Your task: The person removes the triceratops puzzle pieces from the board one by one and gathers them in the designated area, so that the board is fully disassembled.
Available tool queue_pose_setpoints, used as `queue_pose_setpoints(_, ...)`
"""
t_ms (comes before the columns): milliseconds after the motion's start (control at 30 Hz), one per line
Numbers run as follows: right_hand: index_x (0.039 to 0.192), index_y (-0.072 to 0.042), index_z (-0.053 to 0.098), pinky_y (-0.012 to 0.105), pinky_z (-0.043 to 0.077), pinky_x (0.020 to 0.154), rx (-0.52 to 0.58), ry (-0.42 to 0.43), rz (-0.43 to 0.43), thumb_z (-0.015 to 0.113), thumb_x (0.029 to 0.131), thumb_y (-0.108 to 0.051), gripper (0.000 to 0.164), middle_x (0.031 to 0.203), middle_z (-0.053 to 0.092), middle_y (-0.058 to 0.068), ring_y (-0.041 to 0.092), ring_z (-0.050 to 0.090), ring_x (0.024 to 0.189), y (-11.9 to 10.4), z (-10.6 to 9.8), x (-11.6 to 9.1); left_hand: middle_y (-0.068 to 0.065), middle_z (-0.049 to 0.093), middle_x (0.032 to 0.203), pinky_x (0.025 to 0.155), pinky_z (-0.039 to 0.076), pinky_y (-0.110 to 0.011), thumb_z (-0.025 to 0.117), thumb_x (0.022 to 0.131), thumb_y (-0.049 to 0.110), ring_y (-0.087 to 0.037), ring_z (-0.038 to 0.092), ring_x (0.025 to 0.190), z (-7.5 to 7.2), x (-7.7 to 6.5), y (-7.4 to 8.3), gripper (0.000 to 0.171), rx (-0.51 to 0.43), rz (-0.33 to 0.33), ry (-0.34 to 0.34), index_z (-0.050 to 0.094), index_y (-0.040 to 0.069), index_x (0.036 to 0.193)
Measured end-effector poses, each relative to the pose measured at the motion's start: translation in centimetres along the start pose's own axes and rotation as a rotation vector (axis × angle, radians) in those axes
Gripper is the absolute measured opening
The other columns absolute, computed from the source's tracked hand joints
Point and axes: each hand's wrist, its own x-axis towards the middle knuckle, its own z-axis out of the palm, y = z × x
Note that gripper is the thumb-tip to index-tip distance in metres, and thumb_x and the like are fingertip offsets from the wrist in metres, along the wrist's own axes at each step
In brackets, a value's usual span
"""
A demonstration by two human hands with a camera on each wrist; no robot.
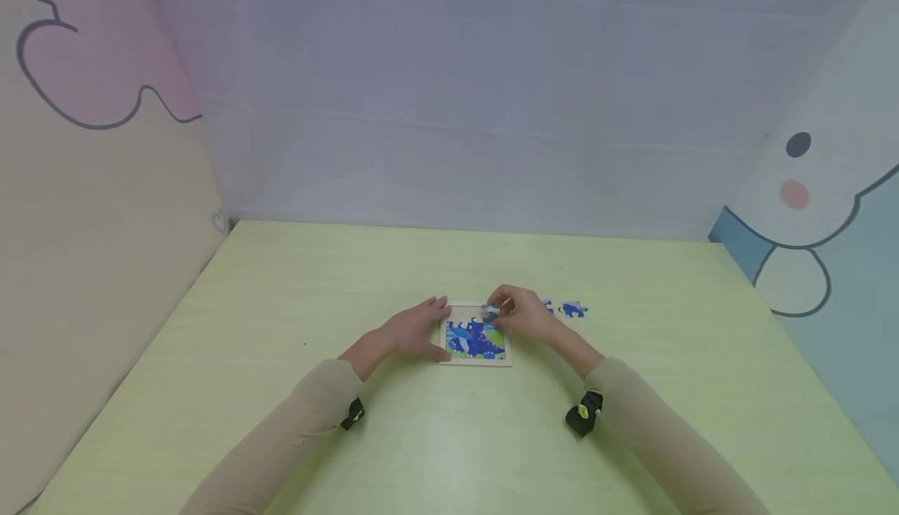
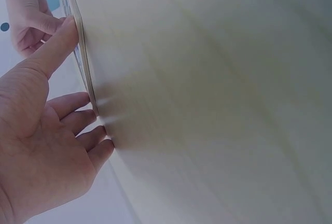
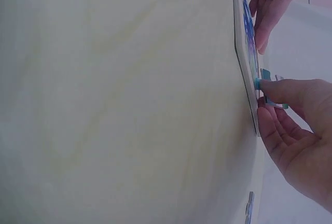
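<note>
A small square jigsaw tray with a pale rim lies on the table, partly filled with a blue and purple cartoon picture. My left hand spreads along its left side, thumb at the near corner and fingertips at the far one. In the left wrist view the thumb presses the rim while the other fingers reach down to the tabletop. Over the tray's far right corner, my right hand pinches a puzzle piece between thumb and fingers. The right wrist view has this piece tilted up from the tray.
Two loose blue puzzle pieces are on the table just right of my right hand; one shows whole, the other is partly hidden by the hand. The pale yellow table meets a cloth wall at its back edge.
</note>
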Motion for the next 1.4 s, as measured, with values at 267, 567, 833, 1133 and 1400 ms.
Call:
queue_pose_setpoints(267,0.102,-0.002,0.06,0.028,0.051,0.072,0.003,0.034,-0.045,0.067,0.077,0.001,0.026,0.09,0.061,0.007,0.018,0.058,0.082,0.6,0.1,-0.2,-0.009,0.018,0.15,0.111,0.017,-0.041,0.073,0.075,0.036,-0.027,0.012,0.138,-0.2,-0.1,0.3,0.083,-0.006,-0.006,-0.002,0.032,0.004,0.14)
queue_pose_setpoints(567,0.102,0.002,0.059,0.027,0.051,0.067,0.098,0.036,-0.061,0.066,0.078,0.002,0.025,0.09,0.061,0.012,0.017,0.058,0.078,1.0,-0.6,-0.4,-0.008,0.018,0.15,0.11,0.018,-0.042,0.072,0.075,0.037,-0.026,0.012,0.138,-0.1,0.1,0.4,0.083,-0.006,-0.016,-0.001,0.032,0.006,0.14)
queue_pose_setpoints(833,0.103,0.007,0.057,0.028,0.053,0.061,0.109,0.043,-0.106,0.063,0.079,0.004,0.025,0.089,0.06,0.016,0.018,0.059,0.073,1.3,-3.4,-1.4,-0.009,0.018,0.15,0.111,0.017,-0.041,0.072,0.075,0.036,-0.027,0.013,0.138,-0.4,0.1,0.5,0.083,0.003,-0.008,-0.002,0.032,0.004,0.14)
queue_pose_setpoints(1133,0.105,0.01,0.055,0.03,0.053,0.059,0.096,0.072,-0.082,0.062,0.082,0.002,0.026,0.087,0.06,0.018,0.019,0.059,0.07,4.9,-7.6,-3.4,-0.008,0.016,0.15,0.111,0.015,-0.041,0.072,0.075,0.036,-0.026,0.012,0.138,0.1,0.4,0.1,0.083,-0.007,-0.003,-0.005,0.031,0.005,0.141)
queue_pose_setpoints(1400,0.109,0.013,0.053,0.028,0.054,0.062,0.07,0.121,0.043,0.061,0.083,0.0,0.03,0.089,0.057,0.019,0.015,0.059,0.072,8.3,-10.9,-5.2,-0.008,0.016,0.15,0.111,0.015,-0.04,0.072,0.075,0.037,-0.025,0.011,0.138,0.2,0.5,-0.1,0.084,0.006,-0.003,-0.007,0.031,0.005,0.141)
